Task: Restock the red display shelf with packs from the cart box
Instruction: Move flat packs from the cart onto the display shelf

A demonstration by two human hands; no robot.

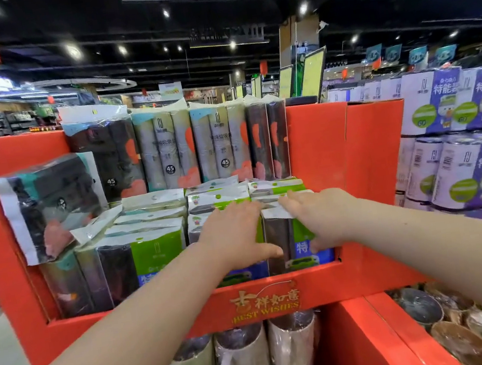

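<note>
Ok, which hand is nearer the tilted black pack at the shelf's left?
Left. The left hand rests right of the tilted black pack; the right hand lies farther right.

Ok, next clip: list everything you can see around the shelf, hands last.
display shelf: one, red, centre, gold lettering on front rim.
upright packs: about five, black and grey, back row.
tilted pack: one, black, leaning at left.
green-label packs: several, front rows.
purple packs: many, purple and white, stacked at right.
rolls: several, pale and dark, lower tier.
round wrapped items: several, brown, lower right.
left hand: flat on front green-label packs, thumb down their face.
right hand: likewise, beside it.
</note>
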